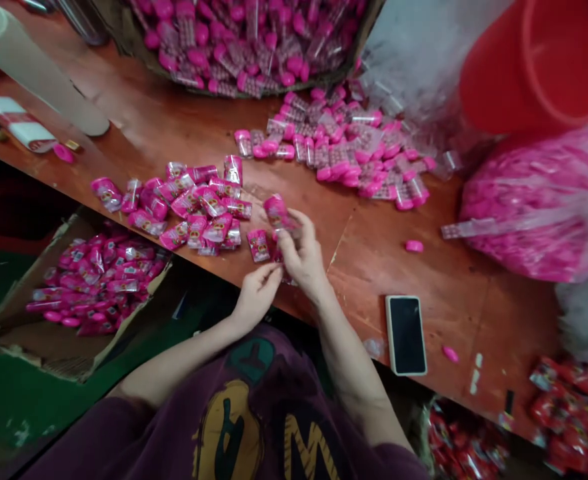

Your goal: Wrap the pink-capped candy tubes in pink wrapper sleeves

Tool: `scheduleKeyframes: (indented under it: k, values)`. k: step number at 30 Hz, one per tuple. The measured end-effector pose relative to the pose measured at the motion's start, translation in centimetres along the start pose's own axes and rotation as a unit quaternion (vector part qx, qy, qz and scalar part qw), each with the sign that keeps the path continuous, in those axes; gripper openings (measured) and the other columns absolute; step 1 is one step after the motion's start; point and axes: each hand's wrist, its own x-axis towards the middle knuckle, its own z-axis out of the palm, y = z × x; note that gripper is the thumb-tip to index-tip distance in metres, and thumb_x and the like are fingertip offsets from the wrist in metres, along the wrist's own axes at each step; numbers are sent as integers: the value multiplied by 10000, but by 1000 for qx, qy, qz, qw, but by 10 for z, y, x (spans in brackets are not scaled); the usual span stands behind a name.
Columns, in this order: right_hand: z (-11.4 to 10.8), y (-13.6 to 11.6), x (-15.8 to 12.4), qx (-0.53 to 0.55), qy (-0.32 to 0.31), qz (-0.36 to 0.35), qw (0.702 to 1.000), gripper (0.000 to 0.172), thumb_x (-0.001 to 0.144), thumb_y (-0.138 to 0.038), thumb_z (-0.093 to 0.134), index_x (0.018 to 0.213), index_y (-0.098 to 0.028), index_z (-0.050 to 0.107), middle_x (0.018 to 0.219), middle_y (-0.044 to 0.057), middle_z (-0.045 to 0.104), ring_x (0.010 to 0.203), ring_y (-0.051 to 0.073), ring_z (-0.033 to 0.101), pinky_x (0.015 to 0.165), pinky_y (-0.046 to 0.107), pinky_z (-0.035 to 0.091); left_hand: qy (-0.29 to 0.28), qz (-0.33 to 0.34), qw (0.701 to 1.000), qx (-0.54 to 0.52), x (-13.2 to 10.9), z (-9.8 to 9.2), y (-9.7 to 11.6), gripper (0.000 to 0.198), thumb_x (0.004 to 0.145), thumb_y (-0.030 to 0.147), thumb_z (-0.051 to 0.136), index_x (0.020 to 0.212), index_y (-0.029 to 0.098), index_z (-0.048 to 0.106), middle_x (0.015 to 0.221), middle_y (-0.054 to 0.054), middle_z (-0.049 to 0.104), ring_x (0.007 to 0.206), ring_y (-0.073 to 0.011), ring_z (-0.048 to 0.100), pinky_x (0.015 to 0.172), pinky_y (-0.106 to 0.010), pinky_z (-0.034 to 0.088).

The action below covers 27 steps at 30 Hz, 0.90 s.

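My right hand [304,257] is closed on a small pink candy packet [275,208] with a printed label, held slightly above the table. My left hand [257,297] is just below it at the table's front edge, fingertips pinched together; whatever they grip is too small or hidden to make out. Beside both hands, another pink packet [259,245] lies on the table. To the left spreads a loose pile of similar shiny pink packets [209,203]. Beyond my hands lies a heap of clear tubes with pink caps [344,143].
A large box of capped tubes [254,47] stands at the back. An open carton [49,350] of pink packets sits low on the left. On the right are a phone [407,335], a bag of pink caps [529,207], a red bucket [494,80] and red packets [571,407].
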Motion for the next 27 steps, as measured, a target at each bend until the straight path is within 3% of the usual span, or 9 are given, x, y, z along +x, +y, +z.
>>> scheduleKeyframes:
  k: [3, 5, 7, 11, 15, 18, 20, 23, 27]
  values:
    - [-1, 6, 44, -172, -80, -67, 980, 499, 1058, -430, 547, 1540, -302, 524, 1036, 29, 778, 829, 190, 722, 860, 371, 607, -7, 195, 971, 137, 1, 1, -17, 217, 1046, 217, 584, 1003, 149, 785, 939, -78, 821, 872, -174, 783, 809, -271, 629]
    - [-6, 15, 78, -251, -49, -98, 962, 424, 1072, -341, 481, 1450, -213, 625, 1221, 102, 781, 1065, 241, 743, 1013, 411, 584, 1, 307, 926, 221, 5, 0, -26, 207, 1049, 170, 574, 1082, 142, 777, 1067, -114, 834, 976, -194, 808, 864, -283, 651]
    - [-6, 23, 115, -320, -15, -105, 941, 386, 1062, -248, 436, 1316, -143, 708, 1276, 157, 768, 1177, 279, 711, 1087, 441, 550, 18, 382, 879, 287, 9, -2, -34, 200, 1038, 143, 589, 1139, 133, 762, 1189, -145, 825, 982, -198, 821, 831, -273, 666]
    - [19, 23, 182, -432, -23, -132, 892, 421, 1024, -125, 416, 1314, -126, 721, 1326, 184, 737, 1245, 324, 631, 1102, 495, 510, 39, 466, 806, 363, 12, -3, -43, 188, 1000, 121, 624, 1131, 119, 759, 1223, -174, 815, 756, -178, 815, 643, -264, 649]
    - [60, 12, 222, -497, -85, -175, 846, 495, 1063, -163, 392, 1513, -166, 597, 1560, 182, 606, 1423, 384, 484, 1142, 605, 420, 31, 471, 787, 397, 12, -2, -45, 184, 986, 136, 629, 1089, 126, 781, 1192, -190, 818, 689, -190, 802, 566, -279, 623]
    - [73, 14, 235, -524, -131, -178, 822, 484, 1095, -249, 379, 1534, -205, 579, 1680, 147, 495, 1529, 420, 378, 1189, 676, 320, 10, 459, 786, 414, 12, -3, -47, 215, 983, 144, 621, 1104, 152, 798, 1195, -195, 815, 713, -209, 814, 578, -293, 634]
    - [66, 21, 234, -539, -134, -166, 815, 477, 1101, -297, 379, 1517, -196, 591, 1713, 152, 449, 1533, 437, 376, 1192, 681, 299, 9, 458, 784, 419, 12, -4, -49, 229, 987, 147, 610, 1106, 156, 805, 1202, -198, 811, 716, -211, 817, 574, -293, 638]
    - [36, 35, 218, -546, -124, -168, 811, 483, 1099, -340, 407, 1529, -199, 576, 1723, 160, 429, 1531, 427, 383, 1213, 655, 265, 6, 452, 781, 430, 11, -5, -51, 238, 999, 157, 596, 1098, 148, 812, 1212, -197, 805, 716, -204, 818, 577, -283, 640]
    - [-15, 43, 176, -538, -154, -174, 810, 470, 1081, -385, 474, 1506, -231, 604, 1679, 150, 480, 1515, 377, 404, 1225, 584, 256, -12, 430, 787, 442, 10, -6, -51, 260, 1014, 177, 580, 1111, 146, 820, 1213, -207, 798, 717, -210, 820, 605, -292, 646]
